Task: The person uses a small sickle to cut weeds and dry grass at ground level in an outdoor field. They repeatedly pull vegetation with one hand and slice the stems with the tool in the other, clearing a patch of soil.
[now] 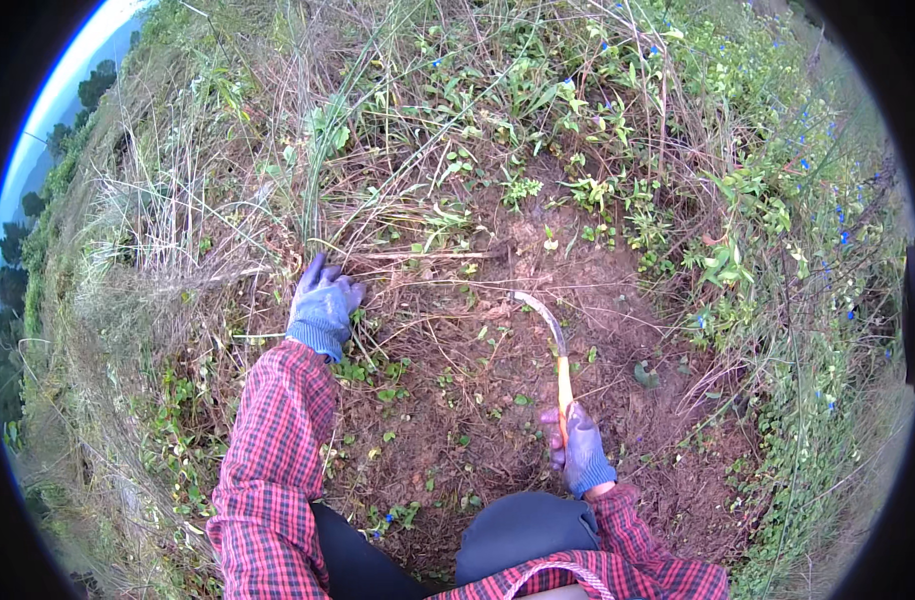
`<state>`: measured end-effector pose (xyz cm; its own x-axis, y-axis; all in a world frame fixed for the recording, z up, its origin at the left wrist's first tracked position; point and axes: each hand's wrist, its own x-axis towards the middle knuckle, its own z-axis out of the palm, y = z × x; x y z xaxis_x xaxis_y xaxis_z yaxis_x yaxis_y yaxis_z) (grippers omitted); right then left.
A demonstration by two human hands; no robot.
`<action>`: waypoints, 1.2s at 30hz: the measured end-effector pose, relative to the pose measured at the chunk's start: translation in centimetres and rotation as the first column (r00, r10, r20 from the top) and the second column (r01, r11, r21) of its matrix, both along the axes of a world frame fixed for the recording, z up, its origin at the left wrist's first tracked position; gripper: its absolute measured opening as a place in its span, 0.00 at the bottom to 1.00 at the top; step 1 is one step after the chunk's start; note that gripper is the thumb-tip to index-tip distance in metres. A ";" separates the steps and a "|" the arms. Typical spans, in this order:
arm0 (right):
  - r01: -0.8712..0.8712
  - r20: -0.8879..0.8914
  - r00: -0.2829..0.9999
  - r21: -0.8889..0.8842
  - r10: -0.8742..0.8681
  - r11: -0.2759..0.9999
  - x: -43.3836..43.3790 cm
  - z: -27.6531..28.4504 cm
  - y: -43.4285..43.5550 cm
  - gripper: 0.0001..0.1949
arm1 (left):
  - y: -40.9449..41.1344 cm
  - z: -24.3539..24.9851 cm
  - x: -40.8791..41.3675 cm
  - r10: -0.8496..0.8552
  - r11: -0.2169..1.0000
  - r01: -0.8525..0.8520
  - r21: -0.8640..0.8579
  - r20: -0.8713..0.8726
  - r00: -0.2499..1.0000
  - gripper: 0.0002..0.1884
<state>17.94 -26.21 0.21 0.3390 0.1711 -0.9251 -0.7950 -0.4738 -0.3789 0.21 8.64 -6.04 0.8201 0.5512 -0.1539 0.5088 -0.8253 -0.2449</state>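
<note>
My right hand (577,442), in a blue-purple knit-cuffed glove, grips the light wooden handle of a sickle (541,315). Its curved metal blade points up and to the left, just over the bare soil. My left hand (324,304), gloved the same way, is at the foot of a clump of long green grass stems (315,180). The index finger reaches toward the stem bases. The palm side is hidden, so whether stems are held cannot be seen. A dry stalk (427,256) lies across the ground to the right of that hand.
Reddish-brown soil (442,427) with small green seedlings and dry litter lies between my hands and before my knees (529,532). Dense weeds with blue flowers (742,247) grow on the right. Dry grass (180,195) stands at the left, where the slope falls away toward distant trees (11,292).
</note>
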 end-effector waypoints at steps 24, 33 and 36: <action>-0.129 0.243 0.969 0.330 0.048 0.935 3.9 -4.6 8.6 0.27 | 8.1 -19.9 -3.3 0.649 0.292 0.789 -0.540 0.718 0.251 0.09; -0.203 0.113 0.976 0.188 0.184 0.961 0.7 -4.6 7.6 0.28 | 3.0 -7.5 -2.6 -0.051 0.998 0.049 0.045 0.041 0.998 0.11; -0.111 0.123 0.988 0.178 0.089 0.978 0.9 -4.7 6.6 0.27 | 2.7 -6.4 -2.4 -0.039 0.996 0.035 0.079 0.045 0.998 0.12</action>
<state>18.89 -19.58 -4.48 0.4126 0.3731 -0.8310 -0.6938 -0.4625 -0.5521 -2.16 11.31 -12.46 0.8455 0.5291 -0.0723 0.4906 -0.8231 -0.2862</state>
